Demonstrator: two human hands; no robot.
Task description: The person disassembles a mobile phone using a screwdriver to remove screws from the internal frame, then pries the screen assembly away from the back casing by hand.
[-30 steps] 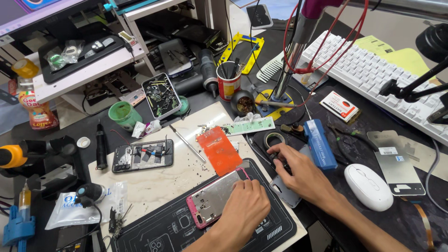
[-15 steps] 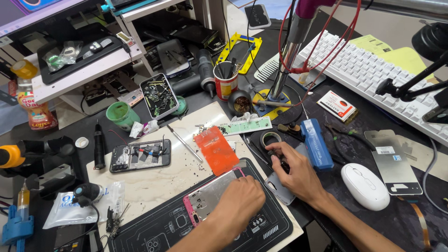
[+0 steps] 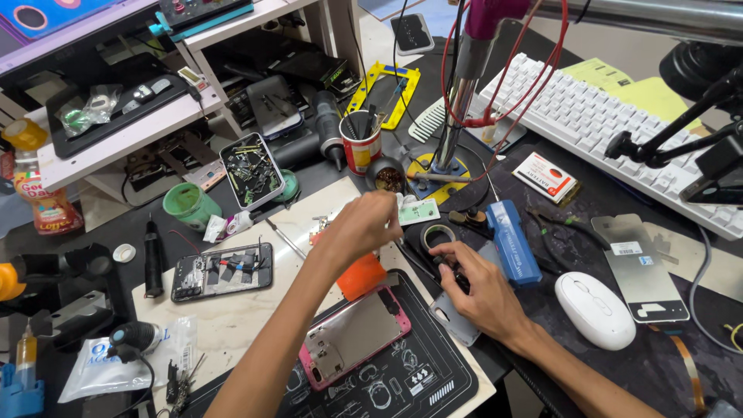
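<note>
My left hand (image 3: 360, 224) reaches forward over the pale work board, its fingers pinched together on the left end of a pale green strip (image 3: 422, 210). An orange card (image 3: 362, 275) lies just below that wrist. My right hand (image 3: 476, 286) rests on the dark mat beside a tape roll (image 3: 438, 234), fingers curled around a small dark tool (image 3: 447, 267). A pink phone frame (image 3: 356, 333) lies uncovered on the black repair mat (image 3: 422, 379) between my forearms.
A blue box (image 3: 511, 241), white mouse (image 3: 596, 310), metal plate (image 3: 638, 267) and white keyboard (image 3: 604, 116) sit to the right. A red cup of tools (image 3: 361, 147), parts tray (image 3: 251, 170), green cup (image 3: 190, 205) and opened phone (image 3: 222, 271) stand at left.
My left hand has lifted off the pink phone frame and moved forward to the green strip. My right hand has stayed by the tape roll.
</note>
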